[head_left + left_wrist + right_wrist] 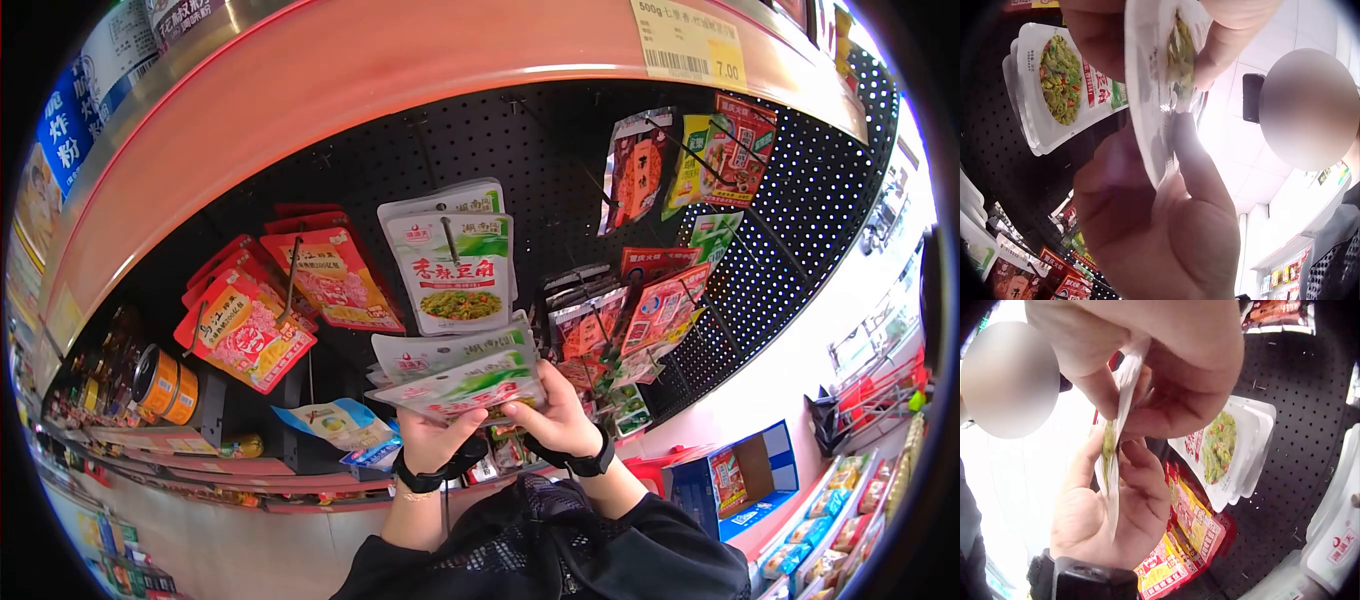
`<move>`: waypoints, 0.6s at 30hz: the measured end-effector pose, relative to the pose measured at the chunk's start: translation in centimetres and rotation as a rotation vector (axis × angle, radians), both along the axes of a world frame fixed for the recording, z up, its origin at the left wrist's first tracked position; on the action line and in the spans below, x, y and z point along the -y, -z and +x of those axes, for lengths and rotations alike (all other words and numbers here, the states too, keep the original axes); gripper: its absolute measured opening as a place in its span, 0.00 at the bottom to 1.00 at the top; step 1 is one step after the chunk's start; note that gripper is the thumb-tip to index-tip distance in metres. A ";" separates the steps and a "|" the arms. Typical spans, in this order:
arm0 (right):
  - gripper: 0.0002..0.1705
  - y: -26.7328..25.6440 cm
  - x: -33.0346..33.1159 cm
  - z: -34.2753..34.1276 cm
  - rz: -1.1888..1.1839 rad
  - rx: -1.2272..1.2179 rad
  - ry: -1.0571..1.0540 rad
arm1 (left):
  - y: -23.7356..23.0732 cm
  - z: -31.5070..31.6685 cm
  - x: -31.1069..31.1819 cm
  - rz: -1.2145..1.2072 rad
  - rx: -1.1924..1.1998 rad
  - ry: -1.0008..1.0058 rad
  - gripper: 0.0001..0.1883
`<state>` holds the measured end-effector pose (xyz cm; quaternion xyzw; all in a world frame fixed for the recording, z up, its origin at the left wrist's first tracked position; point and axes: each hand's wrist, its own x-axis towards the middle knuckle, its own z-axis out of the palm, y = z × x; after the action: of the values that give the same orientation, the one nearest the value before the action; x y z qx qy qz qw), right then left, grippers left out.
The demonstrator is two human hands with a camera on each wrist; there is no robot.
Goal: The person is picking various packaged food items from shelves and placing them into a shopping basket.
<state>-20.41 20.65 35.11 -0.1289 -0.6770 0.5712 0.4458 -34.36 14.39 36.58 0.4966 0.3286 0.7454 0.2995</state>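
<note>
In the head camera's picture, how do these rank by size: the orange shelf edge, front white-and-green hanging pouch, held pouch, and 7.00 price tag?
1. Orange shelf edge
2. Front hanging pouch
3. Held pouch and price tag: too alike to rank, since the held one is tilted and partly covered

green-and-white held packet (462, 388), red-and-yellow pouches (248, 338), black dotted pegboard (822, 165)
</note>
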 end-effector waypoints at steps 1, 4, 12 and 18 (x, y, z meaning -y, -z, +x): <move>0.13 -0.2 0.0 -0.5 0.003 -0.059 0.005 | 0.2 -0.3 0.0 -0.003 -0.017 -0.011 0.21; 0.13 0.0 -0.4 -0.4 -0.005 0.045 0.000 | 0.7 -0.5 -0.1 0.007 0.012 -0.050 0.22; 0.23 0.0 -2.9 -1.9 0.118 0.007 0.379 | 2.3 -3.5 0.2 0.018 0.093 -0.233 0.26; 0.23 0.6 -3.1 -3.2 -0.007 -0.076 0.272 | 2.6 -4.2 0.4 -0.002 0.122 -0.183 0.27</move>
<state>-23.59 23.79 34.47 -0.1993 -0.6337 0.5124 0.5442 -38.56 13.97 33.99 0.4182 0.3543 0.7981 0.2502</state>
